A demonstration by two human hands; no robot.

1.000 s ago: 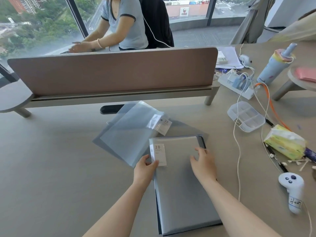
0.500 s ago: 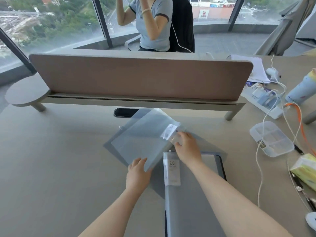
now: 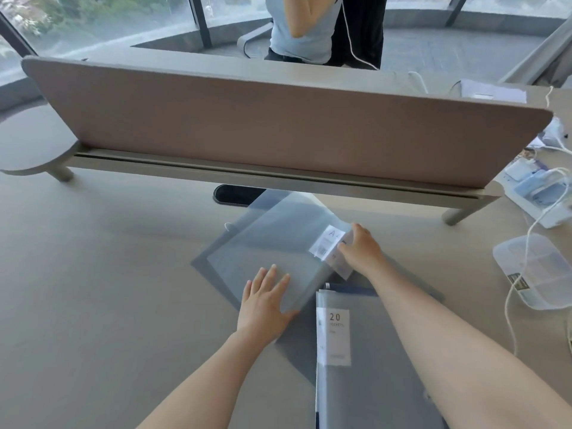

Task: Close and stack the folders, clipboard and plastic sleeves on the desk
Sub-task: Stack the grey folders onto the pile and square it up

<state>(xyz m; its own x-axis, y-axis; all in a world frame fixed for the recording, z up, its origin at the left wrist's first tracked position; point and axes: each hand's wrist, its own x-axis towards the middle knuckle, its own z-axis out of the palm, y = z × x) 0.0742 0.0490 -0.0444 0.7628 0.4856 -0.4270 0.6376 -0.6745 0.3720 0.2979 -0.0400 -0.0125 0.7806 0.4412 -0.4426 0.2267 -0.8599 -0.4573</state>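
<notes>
A translucent plastic sleeve [image 3: 272,246] with a white "A4" label lies tilted on the desk, on top of a grey folder [image 3: 210,270] whose edge shows at the left. My left hand [image 3: 266,300] rests flat on the sleeve's near corner, fingers spread. My right hand [image 3: 360,249] pinches the sleeve's right edge at the label. Nearer to me lies a closed grey folder [image 3: 371,366] with a white "20 pockets" label, on a dark clipboard [image 3: 349,288] of which only a strip shows. My right forearm crosses it.
A brown divider panel [image 3: 278,128] on a low shelf spans the desk behind the sleeve. A black cable slot [image 3: 235,195] sits below it. At the right are a clear compartment box [image 3: 535,270], white cables and a power strip [image 3: 538,196]. A person sits beyond the divider.
Both hands left the "20 pockets" folder and moved up to the translucent sleeve: the left now presses its near corner, the right grips its labelled edge. The camera tilted forward.
</notes>
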